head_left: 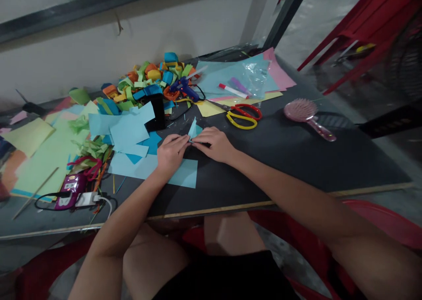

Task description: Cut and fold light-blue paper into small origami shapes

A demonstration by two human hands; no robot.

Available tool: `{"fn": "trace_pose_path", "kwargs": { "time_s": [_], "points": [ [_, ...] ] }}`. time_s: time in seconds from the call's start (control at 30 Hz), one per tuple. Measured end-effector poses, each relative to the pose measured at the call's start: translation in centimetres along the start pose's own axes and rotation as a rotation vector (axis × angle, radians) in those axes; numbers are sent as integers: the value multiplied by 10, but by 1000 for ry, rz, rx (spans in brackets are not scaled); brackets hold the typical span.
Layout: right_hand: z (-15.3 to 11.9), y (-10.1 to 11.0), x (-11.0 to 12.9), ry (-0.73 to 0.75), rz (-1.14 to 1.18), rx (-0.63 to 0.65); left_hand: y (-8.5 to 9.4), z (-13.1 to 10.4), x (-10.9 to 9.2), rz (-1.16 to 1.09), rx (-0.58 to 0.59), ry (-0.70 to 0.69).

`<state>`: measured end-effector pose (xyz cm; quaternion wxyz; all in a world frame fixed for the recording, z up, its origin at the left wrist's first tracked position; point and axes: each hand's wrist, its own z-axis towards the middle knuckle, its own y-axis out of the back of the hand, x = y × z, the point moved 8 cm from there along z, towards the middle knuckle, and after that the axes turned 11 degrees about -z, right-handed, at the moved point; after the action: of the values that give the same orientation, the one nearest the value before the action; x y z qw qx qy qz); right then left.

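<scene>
Both hands meet at a small folded piece of light blue paper [194, 130] over the middle of the dark table. My left hand [171, 152] pinches its near left edge, fingertips pressed together. From the other side my right hand [214, 144] grips the same paper, thumb below and fingers on top. A pointed fold sticks up between the fingertips; the lower part is hidden by them. Under and beside my left hand lies a light blue paper strip [184, 172]. Several cut light blue sheets [128, 131] are piled left of that hand.
Red-and-yellow-handled scissors [244, 115], a pink hairbrush [305, 115] and a marker [232, 91] lie to the right. Behind are a blue glue gun [186, 89] and a heap of folded colored paper pieces [145, 78]. A purple power strip [70, 190] with cables sits at the left.
</scene>
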<state>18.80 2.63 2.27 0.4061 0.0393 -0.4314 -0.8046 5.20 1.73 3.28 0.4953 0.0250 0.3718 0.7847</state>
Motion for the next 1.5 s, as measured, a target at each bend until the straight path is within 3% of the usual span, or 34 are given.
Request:
{"fn": "trace_pose_path", "kwargs": {
  "time_s": [0.23, 0.5, 0.83, 0.97, 1.07, 1.2, 1.3, 1.5],
  "points": [
    [3, 12, 6, 3, 13, -105, 6, 3, -2, -64, -63, 1],
    [2, 6, 2, -54, -43, -4, 7, 2, 1, -45, -48, 58],
    [3, 7, 4, -42, -37, -4, 7, 3, -6, -75, -44, 68],
    [3, 7, -2, -43, -33, 9, 6, 3, 5, -87, -34, 168],
    [2, 2, -11, -49, -57, 90, 2, 3, 15, -92, 51, 224],
    [1, -1, -14, -8, -85, 159, -10, 3, 11, -33, 276, 91],
    [0, 0, -12, 14, -105, 182, -8, 4, 12, -19, 296, 49],
    [0, 5, -16, -17, -130, 192, -5, 7, 25, -62, 341, 131]
  ]
}}
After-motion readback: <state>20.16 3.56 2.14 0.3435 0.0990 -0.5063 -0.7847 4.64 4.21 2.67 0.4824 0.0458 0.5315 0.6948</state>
